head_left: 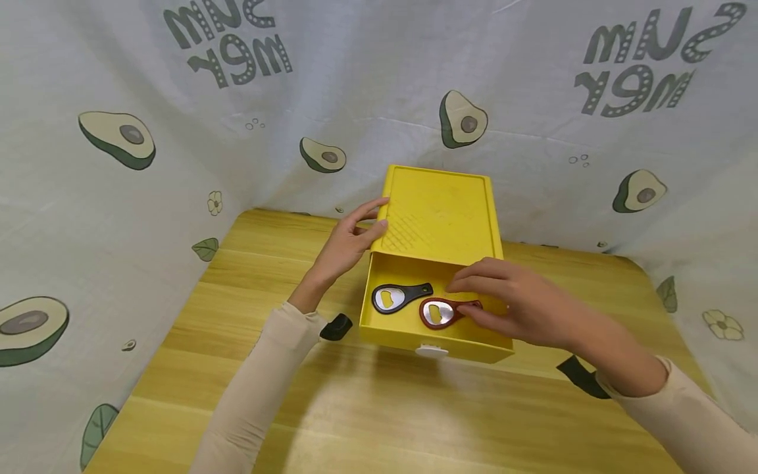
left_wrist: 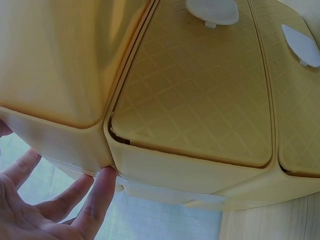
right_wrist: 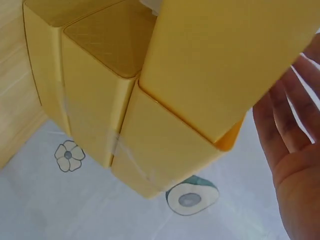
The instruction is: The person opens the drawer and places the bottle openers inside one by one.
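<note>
You've got bench room before the drawer's near edge, spread left grip touching the cabinet at left, right grip parted by the red opener!

table | yellowish wood grain (rounded far corners) | on it: yellow drawer unit, top drawer pulled out

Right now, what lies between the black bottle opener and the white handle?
In the head view, only the drawer's bare yellow floor and its front wall lie between the black bottle opener and the white handle.
</note>
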